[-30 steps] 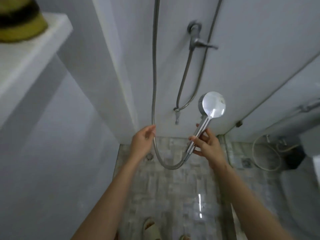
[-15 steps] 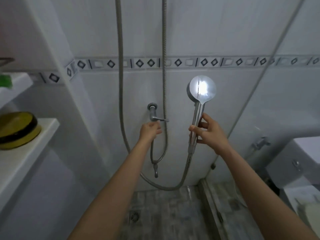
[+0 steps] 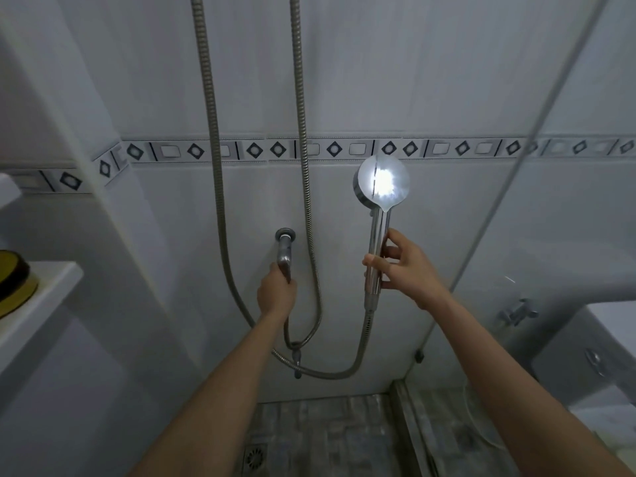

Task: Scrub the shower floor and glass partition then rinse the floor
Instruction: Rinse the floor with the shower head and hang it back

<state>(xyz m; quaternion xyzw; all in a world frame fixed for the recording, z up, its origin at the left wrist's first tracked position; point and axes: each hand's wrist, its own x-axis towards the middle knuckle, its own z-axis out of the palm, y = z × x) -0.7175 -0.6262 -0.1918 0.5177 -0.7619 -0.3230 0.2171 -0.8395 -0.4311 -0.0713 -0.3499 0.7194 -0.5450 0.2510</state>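
My right hand (image 3: 404,271) grips the chrome handle of a round shower head (image 3: 381,183), held upright with its face toward the wall. Its metal hose (image 3: 358,352) loops down below and back up the wall. My left hand (image 3: 277,292) is closed on the lever of the chrome wall tap (image 3: 285,249). The grey mosaic shower floor (image 3: 327,438) lies below, with a drain (image 3: 254,456) at its left. The glass partition (image 3: 488,215) runs up along the right, its edge a thin line.
A white shelf (image 3: 41,297) at the left carries a yellow and black round container (image 3: 13,280). A raised curb (image 3: 406,418) separates the shower floor from the toilet area. A white toilet tank (image 3: 595,339) and a small wall tap (image 3: 516,313) are at the right.
The view has lifted from the floor to the wall. My left hand left the hose, rose to the wall tap and closed on its lever. My right hand raised the shower head.
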